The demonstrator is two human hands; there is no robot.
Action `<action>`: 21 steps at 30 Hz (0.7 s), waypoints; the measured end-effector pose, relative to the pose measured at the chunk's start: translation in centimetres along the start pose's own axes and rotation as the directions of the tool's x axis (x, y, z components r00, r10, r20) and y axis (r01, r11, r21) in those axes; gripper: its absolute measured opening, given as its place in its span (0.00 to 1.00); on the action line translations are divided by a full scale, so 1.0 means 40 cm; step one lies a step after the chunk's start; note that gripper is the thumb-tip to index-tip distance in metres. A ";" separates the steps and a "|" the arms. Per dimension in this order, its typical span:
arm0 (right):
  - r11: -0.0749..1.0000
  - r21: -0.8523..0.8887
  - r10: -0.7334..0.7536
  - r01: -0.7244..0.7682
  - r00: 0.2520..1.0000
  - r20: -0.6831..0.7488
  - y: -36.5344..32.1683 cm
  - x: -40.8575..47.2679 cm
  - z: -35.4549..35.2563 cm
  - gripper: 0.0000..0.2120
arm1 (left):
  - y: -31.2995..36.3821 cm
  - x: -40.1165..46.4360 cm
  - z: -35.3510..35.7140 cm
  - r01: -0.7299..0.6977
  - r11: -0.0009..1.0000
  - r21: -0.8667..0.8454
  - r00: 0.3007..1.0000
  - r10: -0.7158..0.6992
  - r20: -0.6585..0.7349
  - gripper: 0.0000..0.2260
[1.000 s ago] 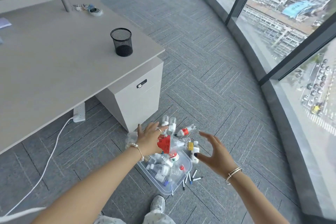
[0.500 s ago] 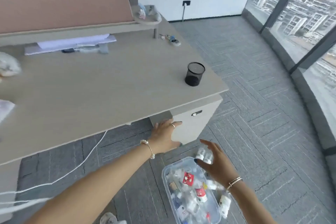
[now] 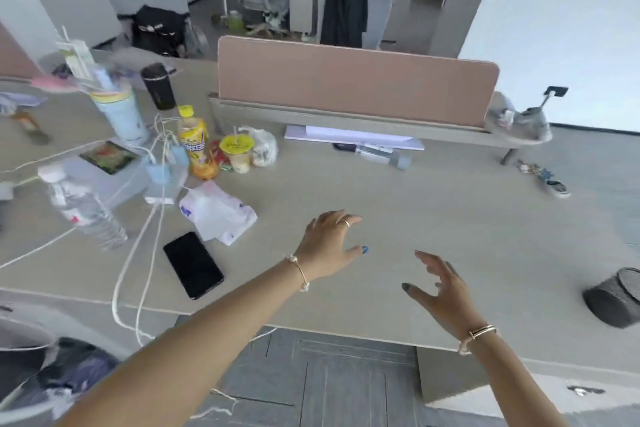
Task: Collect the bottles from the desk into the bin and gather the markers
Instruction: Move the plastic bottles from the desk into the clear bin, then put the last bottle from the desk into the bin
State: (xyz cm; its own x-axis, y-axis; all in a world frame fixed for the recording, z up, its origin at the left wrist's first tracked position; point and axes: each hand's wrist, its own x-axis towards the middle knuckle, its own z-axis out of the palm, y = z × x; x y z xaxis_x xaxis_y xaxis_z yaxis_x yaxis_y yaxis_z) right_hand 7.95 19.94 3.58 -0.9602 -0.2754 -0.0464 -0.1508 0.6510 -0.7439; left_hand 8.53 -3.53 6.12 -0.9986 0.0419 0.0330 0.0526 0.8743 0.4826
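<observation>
Mesh cup point(image 3: 614, 298) blurred, cut off beside desk point(image 3: 398, 204)

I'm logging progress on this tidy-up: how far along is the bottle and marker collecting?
Done: cannot be judged here; the bin is out of view. In hand: nothing; the left hand and right hand hover open over a bare stretch of the desk. Left: a clear water bottle and a yellow drink bottle remain on the desk's left side. No markers are visible on it.

Matt pale wood-look desk point(image 3: 433, 211); glossy black phone point(image 3: 192, 265)

Clear crinkled plastic bottle point(image 3: 83, 206); black metal mesh cup point(image 3: 614, 298); thin white plastic bag point(image 3: 216, 213)
</observation>
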 end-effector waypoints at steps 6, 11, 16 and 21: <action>0.999 -0.036 0.012 -0.010 0.999 0.044 -0.050 0.159 0.033 0.26 | -0.108 0.112 -0.033 0.033 0.999 -0.005 0.999 -0.033 0.029 0.26; 0.997 -0.075 0.025 -0.022 0.999 0.042 -0.021 0.337 0.008 0.26 | -0.145 0.275 -0.010 0.065 0.997 -0.038 0.996 -0.063 0.057 0.27; 0.996 -0.072 0.049 -0.044 0.997 0.067 0.036 0.558 -0.027 0.26 | -0.170 0.493 0.038 0.112 0.994 0.002 0.987 -0.111 0.115 0.28; 0.989 -0.142 0.054 -0.042 0.995 0.082 0.105 0.812 -0.047 0.29 | -0.206 0.736 0.086 0.153 0.986 0.066 0.977 -0.161 0.138 0.32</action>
State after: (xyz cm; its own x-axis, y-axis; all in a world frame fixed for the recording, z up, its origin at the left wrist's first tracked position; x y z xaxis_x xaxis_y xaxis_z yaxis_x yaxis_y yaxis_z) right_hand -24.30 15.07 0.22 -0.9443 -0.2973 -0.1412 -0.1422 0.7556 -0.6394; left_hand -21.33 -7.86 0.10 -0.9855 -0.0335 -0.1661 -0.1018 0.9005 0.4227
